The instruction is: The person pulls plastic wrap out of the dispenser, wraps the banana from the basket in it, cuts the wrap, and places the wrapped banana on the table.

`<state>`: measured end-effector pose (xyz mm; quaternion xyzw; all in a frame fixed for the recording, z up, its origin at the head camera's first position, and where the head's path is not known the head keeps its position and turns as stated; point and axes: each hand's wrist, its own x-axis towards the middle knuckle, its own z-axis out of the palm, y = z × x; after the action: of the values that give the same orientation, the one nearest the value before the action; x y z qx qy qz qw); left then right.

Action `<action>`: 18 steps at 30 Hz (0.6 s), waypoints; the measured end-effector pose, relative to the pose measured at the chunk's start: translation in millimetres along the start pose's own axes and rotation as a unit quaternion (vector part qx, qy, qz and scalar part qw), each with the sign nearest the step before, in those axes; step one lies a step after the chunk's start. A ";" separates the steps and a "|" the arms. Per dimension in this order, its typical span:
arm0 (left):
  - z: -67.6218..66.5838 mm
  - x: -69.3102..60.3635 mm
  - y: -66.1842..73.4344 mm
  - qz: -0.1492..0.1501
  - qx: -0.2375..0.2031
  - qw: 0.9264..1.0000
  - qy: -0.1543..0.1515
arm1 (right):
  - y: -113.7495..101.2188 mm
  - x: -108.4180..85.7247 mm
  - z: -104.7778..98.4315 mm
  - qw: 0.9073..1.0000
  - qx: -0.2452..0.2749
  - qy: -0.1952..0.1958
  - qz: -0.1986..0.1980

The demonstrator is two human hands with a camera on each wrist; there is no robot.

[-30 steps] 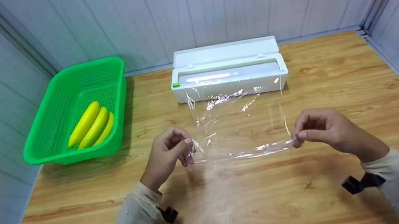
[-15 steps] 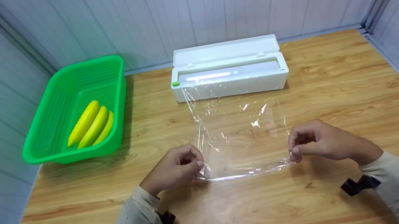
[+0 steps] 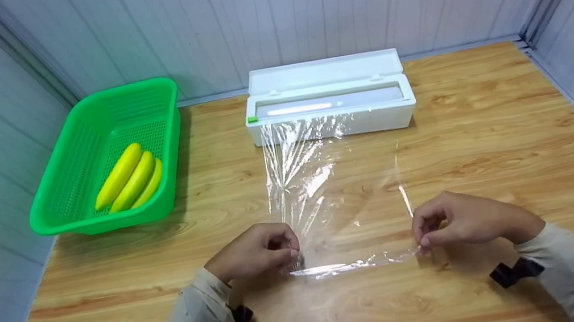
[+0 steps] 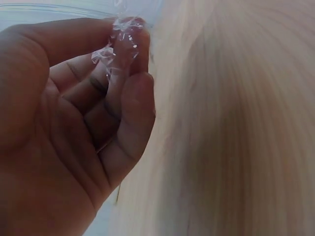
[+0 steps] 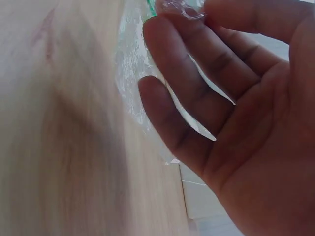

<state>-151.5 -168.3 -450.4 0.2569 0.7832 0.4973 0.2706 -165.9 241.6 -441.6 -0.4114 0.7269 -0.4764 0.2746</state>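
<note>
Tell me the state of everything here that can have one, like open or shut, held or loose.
Cling film dispenser: lid open
Cling film: drawn out from the dispenser, creased
Green slider: at the dispenser's left end
Left hand: pinching the film's near left corner
Right hand: pinching the film's near right corner
Green basket: upright, uncovered
Bananas: three, lying in the basket, unwrapped

Clear film [image 3: 319, 182]: transparent, glossy, creased more heavily on its left side; runs from white box [image 3: 398, 116], upper centre of frame, to lower centre. Near edge gathered, corners pinched by left hand [image 3: 256, 252] and right hand [image 3: 472, 218]. Box lid [image 3: 323, 72] raised; green slider [image 3: 252, 120] at box's left end.
</note>
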 end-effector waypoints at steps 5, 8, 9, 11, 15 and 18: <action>0.9 -0.1 -2.0 -0.005 0.026 1.000 0.000 | 1.4 0.8 3.1 0.998 0.031 -0.047 0.001; 1.2 -0.2 -3.7 -0.004 0.050 0.999 -0.003 | 1.3 1.3 4.5 0.996 0.050 -0.072 0.004; 1.2 -0.5 -4.0 -0.003 0.058 0.998 -0.007 | 1.2 1.6 4.9 0.996 0.052 -0.078 0.008; 0.7 -1.5 -4.2 -0.003 0.070 0.997 -0.019 | 1.3 2.0 5.7 0.995 0.049 -0.087 0.014; -0.9 -4.2 -3.7 -0.004 0.075 0.996 -0.049 | 2.1 2.2 7.1 0.995 0.028 -0.093 0.021; -1.5 -6.0 -3.4 -0.001 0.070 0.995 -0.068 | 2.9 1.8 8.4 0.995 0.015 -0.096 0.024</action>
<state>-148.7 -174.6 -451.9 0.3080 0.7959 0.4224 0.3054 -161.1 236.8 -447.6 -0.4336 0.6998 -0.4387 0.3603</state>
